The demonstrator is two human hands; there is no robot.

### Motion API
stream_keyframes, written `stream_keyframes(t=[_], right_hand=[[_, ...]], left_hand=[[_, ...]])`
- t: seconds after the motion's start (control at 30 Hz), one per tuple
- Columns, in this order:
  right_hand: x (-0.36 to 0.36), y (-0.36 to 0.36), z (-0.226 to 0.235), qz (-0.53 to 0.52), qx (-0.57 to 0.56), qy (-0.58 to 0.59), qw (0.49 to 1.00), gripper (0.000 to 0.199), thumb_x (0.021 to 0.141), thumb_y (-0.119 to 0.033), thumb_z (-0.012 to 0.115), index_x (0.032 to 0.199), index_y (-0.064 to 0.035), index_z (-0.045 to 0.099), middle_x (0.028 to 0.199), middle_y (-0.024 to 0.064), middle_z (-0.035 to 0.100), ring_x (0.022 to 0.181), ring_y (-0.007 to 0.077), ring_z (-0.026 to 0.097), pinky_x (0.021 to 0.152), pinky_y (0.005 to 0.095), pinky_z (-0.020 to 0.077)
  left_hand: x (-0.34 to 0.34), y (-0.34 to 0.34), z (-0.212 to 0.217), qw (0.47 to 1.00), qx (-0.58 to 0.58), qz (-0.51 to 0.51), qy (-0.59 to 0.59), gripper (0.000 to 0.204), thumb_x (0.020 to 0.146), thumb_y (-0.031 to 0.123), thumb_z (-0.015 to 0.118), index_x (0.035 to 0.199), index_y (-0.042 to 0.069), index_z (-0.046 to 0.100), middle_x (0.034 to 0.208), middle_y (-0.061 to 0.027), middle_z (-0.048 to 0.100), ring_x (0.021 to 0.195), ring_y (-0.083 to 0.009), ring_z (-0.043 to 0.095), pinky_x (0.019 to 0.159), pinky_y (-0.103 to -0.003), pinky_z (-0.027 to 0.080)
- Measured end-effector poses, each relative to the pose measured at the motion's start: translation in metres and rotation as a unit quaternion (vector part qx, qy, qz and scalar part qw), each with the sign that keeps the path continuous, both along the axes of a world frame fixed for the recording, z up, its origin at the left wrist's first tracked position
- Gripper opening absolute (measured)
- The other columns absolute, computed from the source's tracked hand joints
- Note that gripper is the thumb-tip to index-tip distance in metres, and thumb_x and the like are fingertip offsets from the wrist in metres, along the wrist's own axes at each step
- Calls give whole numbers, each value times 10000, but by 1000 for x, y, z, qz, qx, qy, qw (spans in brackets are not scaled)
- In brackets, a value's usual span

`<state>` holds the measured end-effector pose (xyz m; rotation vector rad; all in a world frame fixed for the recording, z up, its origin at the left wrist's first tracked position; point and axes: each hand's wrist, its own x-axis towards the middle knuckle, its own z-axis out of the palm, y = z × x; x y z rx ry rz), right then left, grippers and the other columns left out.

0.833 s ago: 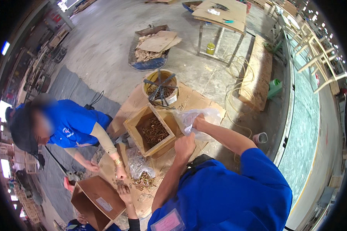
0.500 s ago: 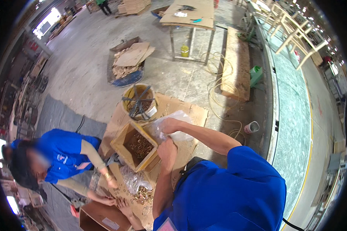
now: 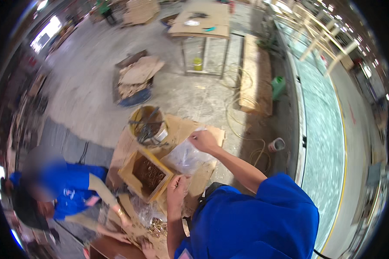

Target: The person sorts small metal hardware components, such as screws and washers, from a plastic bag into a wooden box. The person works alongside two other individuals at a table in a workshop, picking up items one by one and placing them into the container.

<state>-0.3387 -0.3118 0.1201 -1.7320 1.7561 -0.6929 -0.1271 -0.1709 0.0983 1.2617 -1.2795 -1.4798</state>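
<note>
The person's left hand (image 3: 177, 189) is just beside the right-hand corner of the wooden box (image 3: 161, 189). Its fingers are curled in, and I cannot tell if they hold something small. By the left arm, toward the near edge of the big cardboard sheet (image 3: 177, 124), a heap of shiny bolts (image 3: 159, 226) lies next to a crumpled clear bag (image 3: 145, 210).

The right hand (image 3: 204, 141) is over the right corner of the cardboard sheet. Its fingers are bent and close together — I cannot tell if they pinch the see-through plastic bag (image 3: 183, 156). That bag lies on the cardboard sheet, between the wooden box and its right corner. The wooden box has lots of brown screws (image 3: 149, 173) inside.

On the left, a co-worker in blue (image 3: 75, 190) reaches both hands low over the near left edge, by a brown box (image 3: 112, 248). Another person's hand (image 3: 148, 249) is there too.

At the far edge stands a round bucket (image 3: 161, 134) with dark bands over its top. Past it, on the floor, sits a tub (image 3: 136, 101) full of scraps — and farther off is a table (image 3: 203, 26) with a blue-green tool (image 3: 208, 29) near its front edge
</note>
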Motion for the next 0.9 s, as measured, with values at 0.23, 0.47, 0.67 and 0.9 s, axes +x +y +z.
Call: stream_keyframes(t=[0.23,0.47,0.67,0.9], right_hand=[[15,40,39,22,154,-345,926,232,932,-218,646,982,-3,718,732,-10,625,586,48,464,534,221,374],[136,118,31,293,558,-336,700,199,978,-207,589,939,-35,680,702,-31,560,562,39,456,510,219,381],[211,162,5,511,489,-133,694,215,980,-237,590,944,-42,673,756,-28,583,611,53,494,547,225,411],[259,168,-25,364,641,-285,613,345,1000,-366,554,1051,-36,640,906,34,649,777,138,617,708,284,515]], left_hand=[[26,71,12,959,150,175,162,233,1026,291,524,1027,71,601,678,50,469,555,-37,402,476,-207,299],[49,156,-1,882,142,425,149,234,971,227,621,1100,48,697,652,81,502,552,-12,406,458,-216,300],[58,213,-16,801,137,561,158,266,984,206,589,1129,6,687,648,60,510,551,-18,411,477,-204,333],[76,243,-64,723,176,642,-185,284,916,274,631,1085,63,718,900,-202,715,846,-295,708,742,-383,530]])
